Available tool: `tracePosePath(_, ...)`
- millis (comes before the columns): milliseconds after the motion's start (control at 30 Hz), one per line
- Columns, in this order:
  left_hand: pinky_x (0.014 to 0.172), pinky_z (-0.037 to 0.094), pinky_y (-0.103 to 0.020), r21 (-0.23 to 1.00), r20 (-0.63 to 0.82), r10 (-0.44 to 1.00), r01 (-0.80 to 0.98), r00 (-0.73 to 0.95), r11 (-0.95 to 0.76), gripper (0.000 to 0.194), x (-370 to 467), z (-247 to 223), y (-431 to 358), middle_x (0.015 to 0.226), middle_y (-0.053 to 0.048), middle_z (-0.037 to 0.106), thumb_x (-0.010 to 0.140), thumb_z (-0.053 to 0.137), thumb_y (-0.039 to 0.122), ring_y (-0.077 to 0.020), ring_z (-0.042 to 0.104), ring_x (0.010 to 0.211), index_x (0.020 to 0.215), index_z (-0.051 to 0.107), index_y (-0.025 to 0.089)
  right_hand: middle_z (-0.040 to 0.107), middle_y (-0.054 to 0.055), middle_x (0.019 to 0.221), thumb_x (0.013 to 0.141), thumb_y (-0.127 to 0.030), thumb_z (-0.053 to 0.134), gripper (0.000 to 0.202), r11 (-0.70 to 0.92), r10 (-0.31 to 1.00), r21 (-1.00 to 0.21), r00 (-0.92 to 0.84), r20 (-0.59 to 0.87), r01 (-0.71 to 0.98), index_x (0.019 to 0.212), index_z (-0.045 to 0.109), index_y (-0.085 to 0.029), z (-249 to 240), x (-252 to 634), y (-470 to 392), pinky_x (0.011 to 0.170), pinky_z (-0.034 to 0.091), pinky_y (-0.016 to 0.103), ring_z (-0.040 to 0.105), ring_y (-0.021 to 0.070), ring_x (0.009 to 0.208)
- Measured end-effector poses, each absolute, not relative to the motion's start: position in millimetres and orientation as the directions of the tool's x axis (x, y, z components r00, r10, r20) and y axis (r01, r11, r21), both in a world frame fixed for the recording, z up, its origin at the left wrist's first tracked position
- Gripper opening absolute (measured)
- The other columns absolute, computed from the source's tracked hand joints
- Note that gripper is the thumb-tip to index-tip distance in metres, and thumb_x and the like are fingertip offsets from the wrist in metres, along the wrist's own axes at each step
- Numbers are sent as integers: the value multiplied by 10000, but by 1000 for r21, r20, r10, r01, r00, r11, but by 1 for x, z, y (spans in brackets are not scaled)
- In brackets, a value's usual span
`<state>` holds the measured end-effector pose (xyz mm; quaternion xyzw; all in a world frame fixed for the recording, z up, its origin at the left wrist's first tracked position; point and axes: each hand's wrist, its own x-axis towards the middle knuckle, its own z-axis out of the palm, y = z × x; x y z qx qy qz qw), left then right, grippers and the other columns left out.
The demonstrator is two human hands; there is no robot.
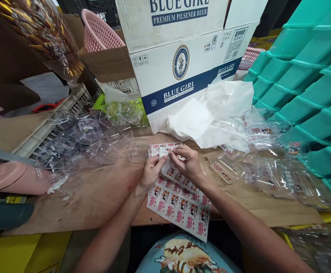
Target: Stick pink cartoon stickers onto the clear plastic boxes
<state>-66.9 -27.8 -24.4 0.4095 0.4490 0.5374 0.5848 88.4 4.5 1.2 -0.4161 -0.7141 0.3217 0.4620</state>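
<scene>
Sheets of stickers (179,206) with cartoon animals and pink lettering lie in front of me, their lower end hanging past the table edge. My left hand (152,171) pinches the upper left part of a sheet between thumb and fingers, where a white piece is raised. At that same spot my right hand (186,162) has its fingers closed on the raised sheet; the exact point of grip is partly hidden. Just beyond my left hand sits a clear plastic box (138,151). To the right, a clear box with stickers on it (226,168) rests on the table.
Clear plastic boxes (87,131) pile up on the left, beside a pink cylindrical container (16,177). More stickered boxes (270,176) lie right, before stacked teal bins (304,94). Crumpled white paper (195,117) leans against a white beer carton (188,57). The brown tabletop (103,201) spans the front.
</scene>
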Motion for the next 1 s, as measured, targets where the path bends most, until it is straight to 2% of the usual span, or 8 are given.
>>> tracePosePath(133,654,523,-309,999,-37,998,18,-60,38,397,-71,-29,-31,697,-40,657,841,651,537,-198,634,712,796,721,149,704,60,735,915,-382,576,297,354,935,-902,-59,350,248,814,754,-167,6,110,19,579,486,306,596,165,626)
tracePosePath(300,1112,376,-420,970,195,952,193,-238,-150,415,-63,-11,-39,1307,-116,588,741,793,420,-314,439,1340,1085,727,197,659,71,862,925,-367,578,249,427,855,-846,161,493,320,874,749,-194,21,133,24,722,493,363,599,207,813)
tracePosePath(500,981,496,-389,874,-82,988,-467,132,135,302,-34,26,-32,1101,-116,714,878,658,444,-257,629,1123,961,757,172,669,65,958,912,-317,642,190,718,674,-464,-351,650,519,1074,742,-308,19,127,-14,1011,394,544,569,266,996)
tracePosePath(600,1053,452,-364,768,-101,992,-628,78,127,236,-31,24,-30,1229,-90,690,885,668,351,-231,582,1228,1029,745,181,633,92,1157,898,-375,674,358,594,804,-729,-221,551,340,1243,672,-277,9,121,-33,974,449,493,568,265,1086)
tracePosePath(700,1132,377,-398,793,-49,998,-607,33,59,344,-23,15,-39,1368,-75,620,958,539,446,-237,490,1349,1149,714,221,665,82,1050,906,-430,654,295,175,983,-975,-38,182,-138,1102,730,-223,3,107,-44,863,514,390,617,219,971)
tracePosePath(767,1169,327,-405,880,47,998,-474,38,-23,416,-16,11,-48,1427,-70,575,982,466,492,-239,433,1400,1243,675,244,693,63,920,832,-459,730,275,-36,998,-916,-57,-15,-399,914,760,-198,2,97,-46,796,531,357,631,204,875)
tracePosePath(867,1202,278,-409,968,248,969,-32,19,-247,450,-22,9,-61,1489,-69,498,944,563,459,-252,373,1436,1353,601,278,688,27,828,736,-405,827,233,-64,998,-861,-9,-69,-505,796,750,-193,5,99,-44,752,522,299,614,162,795)
tracePosePath(1000,1095,430,-431,751,511,849,549,-131,-367,480,-73,13,-62,1349,-99,533,891,657,393,-264,506,1281,1352,589,279,656,-13,814,737,-331,844,188,106,989,-889,142,46,-445,815,726,-207,10,121,-37,761,498,254,588,120,770)
